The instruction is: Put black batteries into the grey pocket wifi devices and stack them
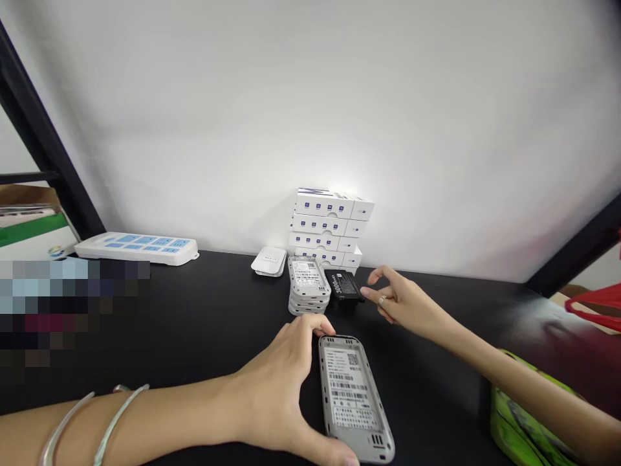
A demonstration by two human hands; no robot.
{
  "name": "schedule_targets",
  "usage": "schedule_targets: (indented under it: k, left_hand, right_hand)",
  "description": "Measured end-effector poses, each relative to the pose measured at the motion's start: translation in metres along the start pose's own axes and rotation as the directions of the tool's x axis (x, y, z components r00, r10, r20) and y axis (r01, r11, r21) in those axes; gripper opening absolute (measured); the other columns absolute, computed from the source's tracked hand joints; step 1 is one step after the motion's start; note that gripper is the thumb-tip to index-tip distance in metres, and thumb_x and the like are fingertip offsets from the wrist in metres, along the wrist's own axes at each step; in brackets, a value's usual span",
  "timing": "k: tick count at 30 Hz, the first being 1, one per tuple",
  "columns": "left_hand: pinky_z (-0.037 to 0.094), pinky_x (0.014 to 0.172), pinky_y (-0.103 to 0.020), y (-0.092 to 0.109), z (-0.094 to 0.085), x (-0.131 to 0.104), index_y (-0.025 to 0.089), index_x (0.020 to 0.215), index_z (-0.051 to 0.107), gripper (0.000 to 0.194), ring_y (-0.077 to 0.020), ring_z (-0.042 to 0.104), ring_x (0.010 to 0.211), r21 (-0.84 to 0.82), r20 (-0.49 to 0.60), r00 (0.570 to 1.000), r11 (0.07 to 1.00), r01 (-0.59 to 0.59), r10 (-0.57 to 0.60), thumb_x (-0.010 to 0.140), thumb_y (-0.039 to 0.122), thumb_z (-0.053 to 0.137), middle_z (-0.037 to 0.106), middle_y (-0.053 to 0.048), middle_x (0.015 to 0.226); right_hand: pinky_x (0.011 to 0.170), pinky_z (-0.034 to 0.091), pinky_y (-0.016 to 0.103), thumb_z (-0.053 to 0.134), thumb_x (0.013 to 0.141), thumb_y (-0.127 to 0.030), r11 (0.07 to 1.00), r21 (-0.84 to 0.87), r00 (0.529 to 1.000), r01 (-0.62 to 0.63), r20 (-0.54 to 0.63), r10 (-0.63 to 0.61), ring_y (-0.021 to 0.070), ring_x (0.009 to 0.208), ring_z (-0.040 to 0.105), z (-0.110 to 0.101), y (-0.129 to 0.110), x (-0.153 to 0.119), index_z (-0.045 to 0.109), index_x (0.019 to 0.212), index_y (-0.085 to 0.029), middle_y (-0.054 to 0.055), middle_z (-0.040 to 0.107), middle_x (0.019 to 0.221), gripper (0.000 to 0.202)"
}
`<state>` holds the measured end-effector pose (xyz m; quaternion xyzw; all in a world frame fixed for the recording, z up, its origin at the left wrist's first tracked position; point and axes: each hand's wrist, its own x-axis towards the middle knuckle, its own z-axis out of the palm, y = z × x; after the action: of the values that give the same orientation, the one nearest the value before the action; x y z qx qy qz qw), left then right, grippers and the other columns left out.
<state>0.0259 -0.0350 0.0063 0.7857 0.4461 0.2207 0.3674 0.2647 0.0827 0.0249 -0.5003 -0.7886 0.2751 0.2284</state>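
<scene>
My left hand grips a grey, phone-shaped device shell by its left side, fingers at the far end and thumb at the near end. The shell lies face up near the front of the table, showing an open recess with a printed label, barcodes and a QR code. My right hand, with a ring on it, is at the right edge of a stack of black batteries marked 3000 mAh. Its fingers are apart, one fingertip at the battery edge. Left of the batteries stands a stack of similar shells.
White boxes are stacked against the wall behind the shells. White covers lie left of them. A power strip is at the back left. A green bag sits at the right, below my right forearm, on the black table.
</scene>
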Motion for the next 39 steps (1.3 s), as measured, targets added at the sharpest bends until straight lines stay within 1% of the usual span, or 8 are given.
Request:
schedule_targets:
  k: [4, 8, 15, 18, 26, 32, 36, 39]
  left_hand:
    - [0.043, 0.099, -0.06, -0.003, 0.002, 0.001, 0.025, 0.128, 0.029, 0.099, -0.0401, 0.044, 0.121, 0.035, -0.07, 0.994, 0.996, -0.081, 0.084, 0.052, 0.054, 0.085, 0.039, -0.015, 0.128]
    - [0.048, 0.093, -0.055, -0.007, 0.007, -0.001, 0.025, 0.125, 0.029, 0.091, -0.0372, 0.05, 0.112, 0.139, -0.086, 0.964, 0.961, -0.239, 0.252, 0.055, 0.051, 0.083, 0.045, -0.013, 0.121]
    - [0.04, 0.096, -0.055, 0.003, -0.008, 0.001, 0.033, 0.121, 0.022, 0.087, -0.0358, 0.046, 0.117, 0.388, -0.029, 0.804, 0.748, -0.539, 0.595, 0.058, 0.045, 0.081, 0.043, -0.011, 0.13]
    - [0.033, 0.104, -0.059, 0.003, -0.028, 0.011, 0.032, 0.122, 0.02, 0.086, -0.0376, 0.039, 0.126, 0.418, -0.175, 0.781, 0.763, -0.493, 0.6, 0.06, 0.04, 0.08, 0.04, -0.011, 0.131]
    - [0.038, 0.101, -0.065, -0.027, -0.058, 0.035, 0.029, 0.123, 0.022, 0.069, -0.04, 0.04, 0.131, 0.322, -0.423, 0.853, 0.931, -0.175, 0.306, 0.077, 0.041, 0.071, 0.04, -0.013, 0.132]
    - [0.031, 0.106, -0.062, -0.031, -0.052, 0.033, 0.028, 0.122, 0.023, 0.044, -0.0357, 0.028, 0.138, 0.375, -0.567, 0.728, 0.908, -0.189, 0.386, 0.093, 0.034, 0.056, 0.024, -0.015, 0.146]
    - [0.047, 0.084, -0.038, -0.02, -0.035, 0.021, 0.029, 0.1, 0.04, 0.028, -0.0209, 0.058, 0.092, 0.497, -0.349, 0.663, 0.73, -0.469, 0.663, 0.085, 0.027, 0.063, 0.055, 0.0, 0.096]
    - [0.038, 0.054, -0.026, -0.011, -0.018, 0.013, 0.025, 0.079, 0.044, 0.018, -0.0115, 0.045, 0.049, 0.447, 0.023, 0.781, 0.693, -0.566, 0.624, 0.081, 0.021, 0.061, 0.043, 0.008, 0.058]
  right_hand:
    - [0.049, 0.028, 0.026, 0.055, 0.083, -0.056, 0.998, -0.066, 0.998, 0.02, 0.068, -0.015, 0.0118, 0.047, 0.038, -0.002, 0.016, 0.008, 0.041, 0.07, -0.024, -0.008, 0.041, 0.047, 0.037]
    - [0.044, 0.028, 0.024, 0.056, 0.082, -0.061, 1.0, -0.007, 0.973, -0.009, 0.231, 0.011, 0.0077, 0.038, 0.033, -0.009, 0.03, 0.015, 0.045, 0.071, -0.022, -0.009, 0.043, 0.047, 0.042]
    - [0.037, 0.023, 0.02, 0.063, 0.08, -0.057, 0.981, 0.169, 0.941, -0.094, 0.337, 0.032, 0.0061, 0.035, 0.038, -0.014, 0.036, 0.016, 0.049, 0.079, -0.02, -0.009, 0.047, 0.048, 0.039]
    - [0.036, 0.022, 0.02, 0.064, 0.079, -0.056, 0.979, 0.18, 0.951, -0.095, 0.306, 0.036, 0.0052, 0.033, 0.035, -0.012, 0.035, 0.015, 0.048, 0.078, -0.02, -0.01, 0.047, 0.047, 0.039]
    - [0.037, 0.023, 0.019, 0.066, 0.079, -0.053, 0.975, 0.192, 0.956, -0.11, 0.29, 0.051, 0.0043, 0.034, 0.035, -0.01, 0.035, 0.015, 0.049, 0.077, -0.02, -0.01, 0.048, 0.047, 0.037]
    - [0.038, 0.024, 0.02, 0.066, 0.081, -0.051, 0.976, 0.188, 0.959, -0.108, 0.278, 0.052, 0.004, 0.034, 0.034, -0.01, 0.035, 0.015, 0.048, 0.076, -0.02, -0.01, 0.048, 0.047, 0.036]
    - [0.037, 0.023, 0.019, 0.065, 0.081, -0.051, 0.977, 0.184, 0.958, -0.104, 0.281, 0.049, 0.004, 0.033, 0.035, -0.01, 0.036, 0.016, 0.047, 0.076, -0.02, -0.01, 0.048, 0.047, 0.036]
    - [0.036, 0.021, 0.019, 0.064, 0.082, -0.052, 0.979, 0.181, 0.96, -0.097, 0.275, 0.044, 0.0039, 0.033, 0.034, -0.01, 0.038, 0.016, 0.047, 0.075, -0.02, -0.009, 0.048, 0.047, 0.037]
